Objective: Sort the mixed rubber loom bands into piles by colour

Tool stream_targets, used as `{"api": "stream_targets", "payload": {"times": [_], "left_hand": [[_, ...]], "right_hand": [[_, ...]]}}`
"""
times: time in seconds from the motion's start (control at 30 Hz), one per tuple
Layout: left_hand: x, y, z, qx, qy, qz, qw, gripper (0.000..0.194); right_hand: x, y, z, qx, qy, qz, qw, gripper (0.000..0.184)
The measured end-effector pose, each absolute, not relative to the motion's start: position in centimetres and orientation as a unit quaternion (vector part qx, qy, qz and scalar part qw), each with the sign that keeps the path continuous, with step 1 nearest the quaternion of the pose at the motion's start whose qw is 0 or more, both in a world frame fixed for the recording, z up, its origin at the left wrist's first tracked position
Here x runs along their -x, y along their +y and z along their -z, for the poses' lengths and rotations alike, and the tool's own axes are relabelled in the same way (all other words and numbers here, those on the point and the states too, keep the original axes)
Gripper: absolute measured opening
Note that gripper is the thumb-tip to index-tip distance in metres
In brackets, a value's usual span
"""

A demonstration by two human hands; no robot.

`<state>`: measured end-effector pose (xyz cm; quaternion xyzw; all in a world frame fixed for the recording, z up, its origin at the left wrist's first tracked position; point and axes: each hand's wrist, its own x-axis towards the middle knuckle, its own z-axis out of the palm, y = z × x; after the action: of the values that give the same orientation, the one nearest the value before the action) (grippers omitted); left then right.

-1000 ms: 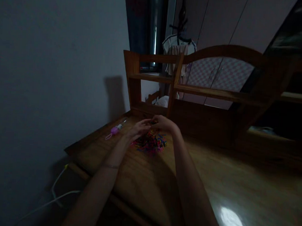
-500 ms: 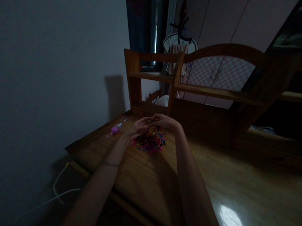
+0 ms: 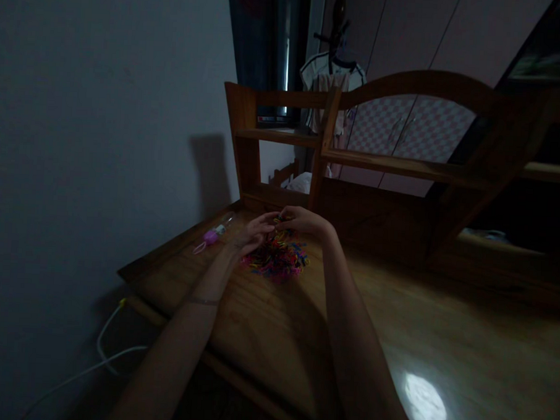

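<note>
On the wooden desk lies a loose pile of thin, multicoloured elastic bands (image 3: pixel 278 259), in pink, blue, yellow and dark shades. My left hand (image 3: pixel 255 231) is over the pile's left edge, thumb and fingers bent towards the right hand. Coming in from the right, my right hand (image 3: pixel 304 220) is bent at the wrist, its fingertips pinched close to the left ones. A few yellow and dark bands show between the two hands, just above the pile. Dim light and the fingers hide exactly how each band is held.
A clear bottle with a purple cap and loop (image 3: pixel 211 237) lies left of the pile, near the wall (image 3: pixel 102 134). Behind stands a wooden shelf unit (image 3: pixel 330 119) on the desk (image 3: pixel 265 333). A white cable (image 3: pixel 100 344) hangs by the left edge.
The view has tilted slightly, so everything sits a little higher. My left fingers have spread a bit; both hands stay together over the pile.
</note>
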<state>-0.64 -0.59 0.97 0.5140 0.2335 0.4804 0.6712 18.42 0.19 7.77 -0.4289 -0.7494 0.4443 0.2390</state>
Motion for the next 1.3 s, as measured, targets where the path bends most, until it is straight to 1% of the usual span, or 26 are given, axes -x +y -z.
{"api": "stream_targets", "payload": {"times": [0.2, 0.43, 0.57, 0.73, 0.87, 1.1, 1.17, 1.23, 1.3], "left_hand": [[0.7, 0.1, 0.0, -0.512, 0.234, -0.486, 0.669, 0.052], [0.8, 0.2, 0.1, -0.526, 0.241, -0.487, 0.654, 0.055], [0.6, 0.4, 0.1, -0.585, 0.285, -0.494, 0.576, 0.053], [0.7, 1.1, 0.4, -0.624, 0.338, -0.511, 0.485, 0.04], [0.8, 1.5, 0.6, -0.661, 0.37, -0.517, 0.399, 0.03], [0.6, 1.8, 1.3, -0.717, 0.398, -0.476, 0.318, 0.034], [0.6, 1.7, 1.4, -0.727, 0.405, -0.464, 0.304, 0.035], [0.7, 1.6, 1.4, -0.732, 0.413, -0.456, 0.292, 0.037], [0.7, 1.5, 1.5, -0.733, 0.422, -0.455, 0.279, 0.038]], "right_hand": [[-18.3, 0.3, -7.5, 0.42, -0.758, -0.434, 0.247, 0.028], [-18.1, 0.0, -8.1, 0.431, -0.773, -0.411, 0.22, 0.03], [-18.1, -0.4, -8.3, 0.444, -0.796, -0.367, 0.185, 0.031], [-17.9, 0.0, -7.8, 0.478, -0.802, -0.329, 0.143, 0.038], [-17.2, 0.5, -7.4, 0.491, -0.812, -0.302, 0.093, 0.037], [-16.6, 0.2, -7.5, 0.492, -0.818, -0.3, -0.002, 0.026], [-16.6, -0.1, -7.7, 0.5, -0.813, -0.295, -0.037, 0.03], [-16.5, -0.4, -7.8, 0.511, -0.811, -0.278, -0.064, 0.043], [-16.2, -0.7, -7.6, 0.522, -0.812, -0.254, -0.07, 0.053]]}}
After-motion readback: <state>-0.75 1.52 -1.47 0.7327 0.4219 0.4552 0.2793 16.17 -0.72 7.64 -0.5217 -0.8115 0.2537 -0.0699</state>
